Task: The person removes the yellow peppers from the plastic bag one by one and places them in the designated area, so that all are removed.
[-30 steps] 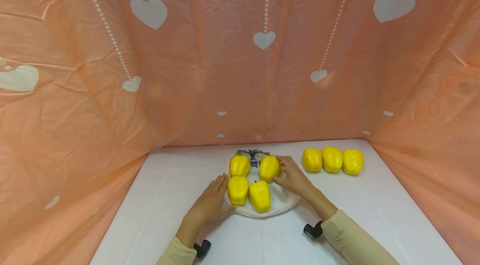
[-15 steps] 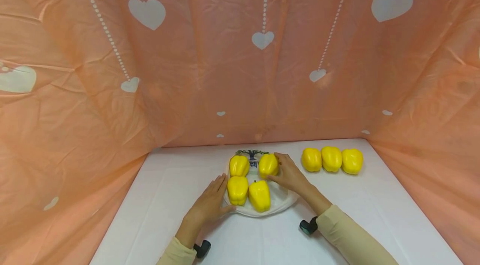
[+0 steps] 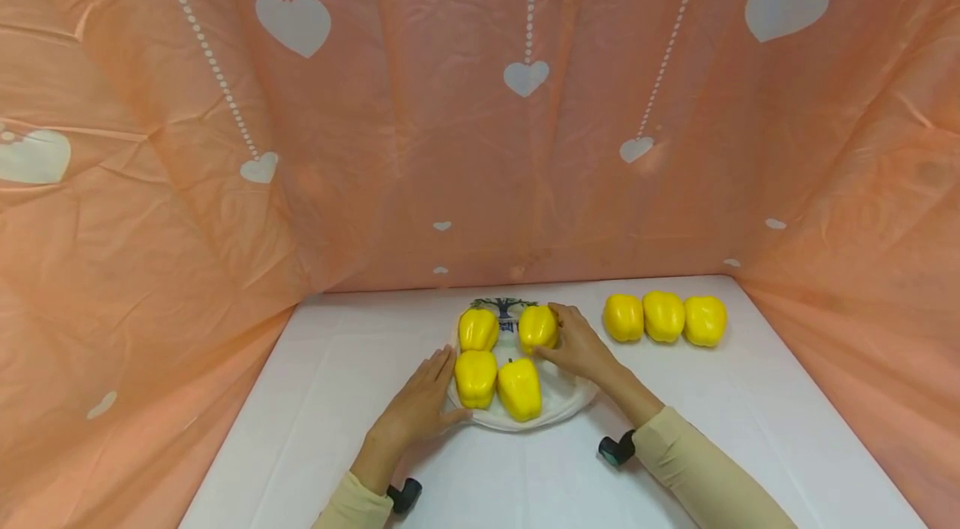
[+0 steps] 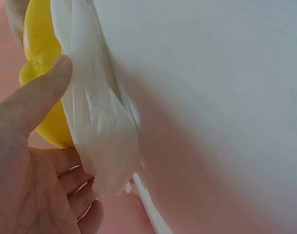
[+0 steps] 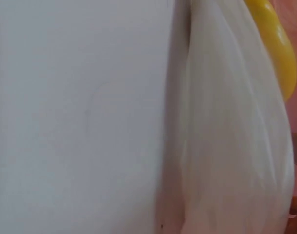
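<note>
The white table (image 3: 315, 396) carries a white plate (image 3: 566, 404) with four yellow peppers. Your left hand (image 3: 416, 408) lies flat-fingered against the plate's left rim. Your right-hand fingers (image 3: 558, 329) grasp the plate's far-right yellow pepper (image 3: 536, 327).

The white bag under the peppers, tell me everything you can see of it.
The white bag lies flat on the table like a round mat, thin, crinkly and plastic-looking, with a dark tree-like print at its far edge. Four yellow peppers sit on it in two rows. The left hand rests at its left edge, thumb on the film; the right hand lies over its right side, touching the back right pepper.
</note>
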Tool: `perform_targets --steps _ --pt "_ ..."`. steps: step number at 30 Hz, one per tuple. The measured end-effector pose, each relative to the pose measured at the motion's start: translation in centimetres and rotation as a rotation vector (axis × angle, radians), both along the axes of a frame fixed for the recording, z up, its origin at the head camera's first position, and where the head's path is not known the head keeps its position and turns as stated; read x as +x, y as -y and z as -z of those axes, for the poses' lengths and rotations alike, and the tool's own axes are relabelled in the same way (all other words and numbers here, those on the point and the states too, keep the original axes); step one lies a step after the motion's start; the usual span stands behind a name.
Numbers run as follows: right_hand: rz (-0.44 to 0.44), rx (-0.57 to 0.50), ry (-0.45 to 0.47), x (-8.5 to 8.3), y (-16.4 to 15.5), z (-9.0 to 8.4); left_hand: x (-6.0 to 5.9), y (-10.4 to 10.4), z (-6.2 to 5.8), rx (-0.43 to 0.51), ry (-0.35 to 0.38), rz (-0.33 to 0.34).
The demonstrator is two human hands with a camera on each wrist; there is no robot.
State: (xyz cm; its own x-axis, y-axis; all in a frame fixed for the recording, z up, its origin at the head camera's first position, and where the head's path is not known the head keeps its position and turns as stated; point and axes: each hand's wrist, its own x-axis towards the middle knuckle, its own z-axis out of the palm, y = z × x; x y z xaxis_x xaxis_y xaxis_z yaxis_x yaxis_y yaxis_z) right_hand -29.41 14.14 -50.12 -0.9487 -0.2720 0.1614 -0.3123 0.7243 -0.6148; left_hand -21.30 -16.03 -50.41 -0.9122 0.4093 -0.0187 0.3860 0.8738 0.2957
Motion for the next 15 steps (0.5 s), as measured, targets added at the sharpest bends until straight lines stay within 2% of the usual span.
perform_targets --steps 10,15 --pt "-0.018 -0.067 0.031 0.6 -0.8 -0.6 -0.1 0.0 0.0 -0.007 0.001 -0.005" --pt "-0.035 -0.097 -0.015 1.2 -1.5 -1.0 0.0 0.0 -0.1 -0.002 -0.006 -0.003"
